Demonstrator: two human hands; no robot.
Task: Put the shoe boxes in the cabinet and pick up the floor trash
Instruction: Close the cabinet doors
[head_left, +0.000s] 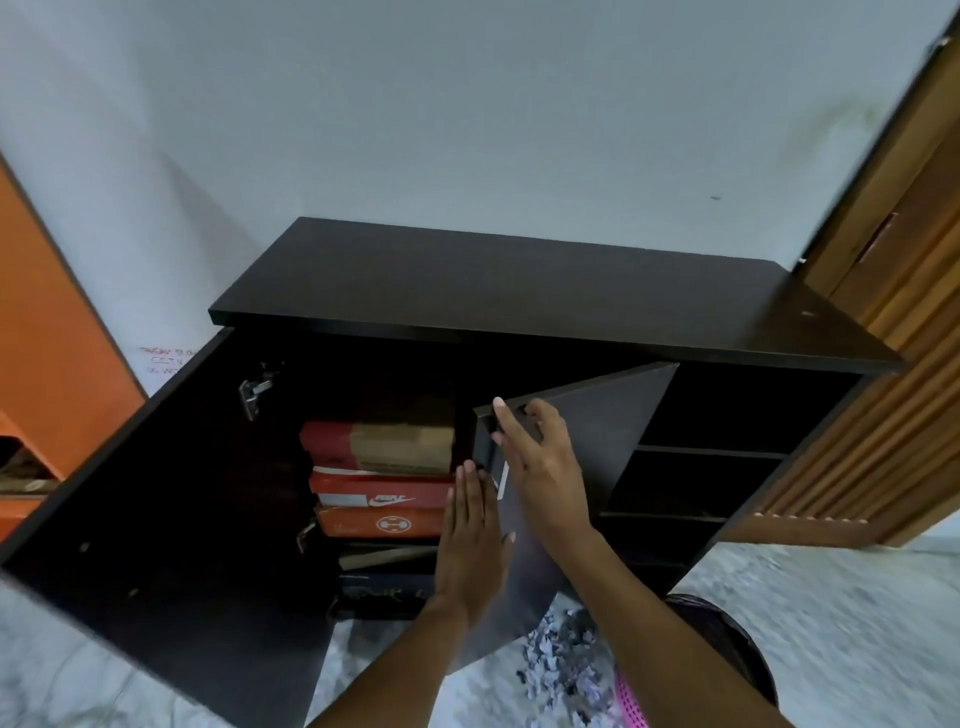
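Note:
A dark cabinet (519, 291) stands against the wall with both doors swung out. Several shoe boxes are stacked inside its left half: a red and brown box (379, 447) on top, an orange box with a white logo (382, 496) below, darker boxes underneath. My right hand (540, 467) grips the top edge of the right door (602, 415). My left hand (470, 545) lies flat, fingers together, against that door's inner edge. Shredded paper trash (561, 660) lies on the floor below the door.
The left door (171, 519) hangs wide open toward me. Empty shelves (711, 452) fill the cabinet's right half. A wooden door (893, 312) is at right, an orange panel (47, 353) at left. A black bin (727, 639) and pink mesh item (631, 696) sit by the trash.

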